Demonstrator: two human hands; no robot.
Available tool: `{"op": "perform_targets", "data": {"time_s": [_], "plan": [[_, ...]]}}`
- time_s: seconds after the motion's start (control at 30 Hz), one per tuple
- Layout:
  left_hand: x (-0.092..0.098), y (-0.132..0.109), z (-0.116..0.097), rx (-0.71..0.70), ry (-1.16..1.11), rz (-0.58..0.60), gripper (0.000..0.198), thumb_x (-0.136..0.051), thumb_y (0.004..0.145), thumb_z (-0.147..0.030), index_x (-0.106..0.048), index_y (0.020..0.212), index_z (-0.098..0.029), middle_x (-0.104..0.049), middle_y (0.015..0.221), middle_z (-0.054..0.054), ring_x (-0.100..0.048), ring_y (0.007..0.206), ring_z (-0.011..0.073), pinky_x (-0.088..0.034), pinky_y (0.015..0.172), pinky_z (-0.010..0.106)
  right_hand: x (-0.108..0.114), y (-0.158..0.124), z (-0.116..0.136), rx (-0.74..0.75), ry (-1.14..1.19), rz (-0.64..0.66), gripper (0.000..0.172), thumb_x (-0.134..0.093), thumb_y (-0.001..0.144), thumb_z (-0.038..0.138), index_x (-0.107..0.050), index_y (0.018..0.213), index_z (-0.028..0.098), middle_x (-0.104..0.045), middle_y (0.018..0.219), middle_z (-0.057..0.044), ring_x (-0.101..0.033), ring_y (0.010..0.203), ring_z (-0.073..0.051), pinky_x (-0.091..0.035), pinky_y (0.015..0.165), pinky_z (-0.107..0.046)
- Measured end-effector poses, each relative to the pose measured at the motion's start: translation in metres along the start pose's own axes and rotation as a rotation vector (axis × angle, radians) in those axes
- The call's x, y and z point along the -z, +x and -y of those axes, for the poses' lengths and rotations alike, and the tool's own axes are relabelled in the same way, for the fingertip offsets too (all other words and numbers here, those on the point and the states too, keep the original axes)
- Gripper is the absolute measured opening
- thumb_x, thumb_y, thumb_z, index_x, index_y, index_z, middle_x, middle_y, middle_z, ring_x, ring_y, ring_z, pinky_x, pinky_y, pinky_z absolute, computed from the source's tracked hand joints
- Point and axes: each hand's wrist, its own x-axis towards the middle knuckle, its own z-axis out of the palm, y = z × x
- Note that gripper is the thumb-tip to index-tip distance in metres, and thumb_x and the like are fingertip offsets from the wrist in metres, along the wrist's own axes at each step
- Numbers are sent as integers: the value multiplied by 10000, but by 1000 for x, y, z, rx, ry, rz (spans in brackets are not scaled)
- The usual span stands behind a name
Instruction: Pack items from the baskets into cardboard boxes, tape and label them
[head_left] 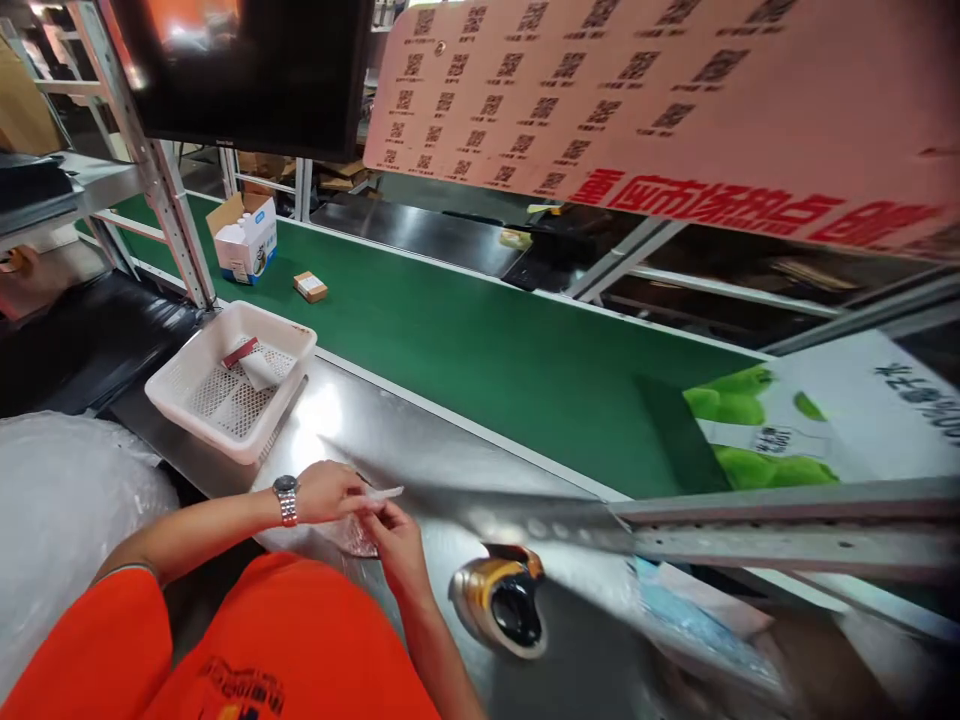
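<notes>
- Left hand (330, 492) and right hand (397, 545) meet at the near edge of the table (420, 440). Fingers of both are pinched shut on a small clear pouch (352, 535).
- White strip (386, 493) juts out between the fingertips.
- Pouch in hand, not in basket (195, 425) or on belt (487, 350); handling looks mid-way.
- Pouch contents unreadable; right side smeared; dispenser (502, 600) partly behind a blurred rail (750, 525).

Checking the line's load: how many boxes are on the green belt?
3: an open white-and-blue carton at the far left, a small brown box right of it, a large white-and-green box at the right edge. Others may be hidden.
</notes>
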Motion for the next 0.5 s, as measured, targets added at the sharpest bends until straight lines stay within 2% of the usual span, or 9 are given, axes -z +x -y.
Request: {"op": "perform_targets", "data": {"time_s": [0.17,0.27,0.4,0.5], "plan": [[-13,2,0,145,-218,-93,176,-755,980,-298,-854,877,-195,-845,911,64,-726,825,204,-483,764,287,10,-4,0,-72,41,1,633,-1079,487,658,-658,631,207,-698,629,6,-560,580,-141,-448,562,-266],[-11,2,3,215,-270,-180,176,-721,977,-277,-837,881,-186,-832,896,60,-703,810,192,-492,779,290,21,-7,2,-79,134,-63,681,-1075,470,674,-593,641,226,-678,624,30,-547,559,-131,-452,543,-261],[-3,0,10,288,-358,-245,168,-690,975,-257,-813,888,-183,-821,876,44,-699,806,178,-506,770,283,37,-6,2,-8,220,-147,717,-1062,509,673,-499,631,245,-540,535,92,-435,504,-89,-387,511,-233],[0,-2,14,239,-344,-217,161,-689,978,-262,-813,907,-188,-839,929,53,-721,844,178,-536,794,283,46,-1,0,39,109,-214,668,-1051,519,690,-581,665,239,-556,531,84,-448,517,-96,-372,516,-233]]}}
